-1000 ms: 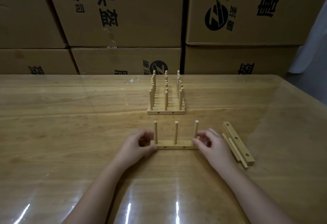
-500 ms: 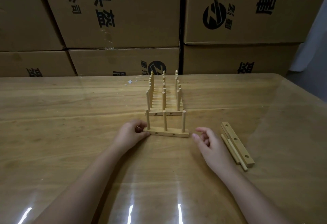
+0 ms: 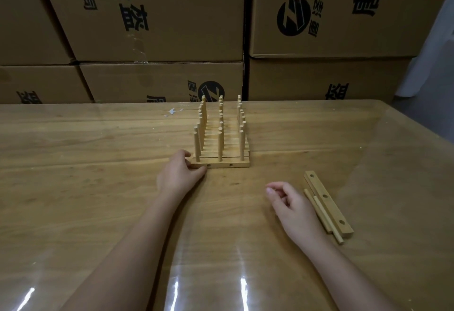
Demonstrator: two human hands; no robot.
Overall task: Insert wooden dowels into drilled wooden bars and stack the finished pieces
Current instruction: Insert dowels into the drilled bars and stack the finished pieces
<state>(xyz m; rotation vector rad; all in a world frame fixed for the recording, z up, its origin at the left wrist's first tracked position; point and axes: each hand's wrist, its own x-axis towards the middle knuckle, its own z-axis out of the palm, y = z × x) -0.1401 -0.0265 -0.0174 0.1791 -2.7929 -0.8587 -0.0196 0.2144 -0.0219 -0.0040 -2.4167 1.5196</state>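
Mid-surface (image 3: 98,187): row of doweled bars (image 3: 221,136), left hand (image 3: 180,175) pinching end of nearest bar (image 3: 228,164). Near right: right hand (image 3: 293,203) loosely curled, beside drilled bar (image 3: 328,203).

Pale wood bars (image 3: 220,164), brown boxes (image 3: 152,13) printed black

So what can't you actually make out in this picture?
All in the head view:
Row of finished pieces: the rear bars hide behind nearer dowels, so no count.
Front bar: its left end is covered by the left hand holding it.
Loose dowels beside the spare bar: they overlap, number unclear.
Cardboard boxes: print cut off by the frame's top edge.
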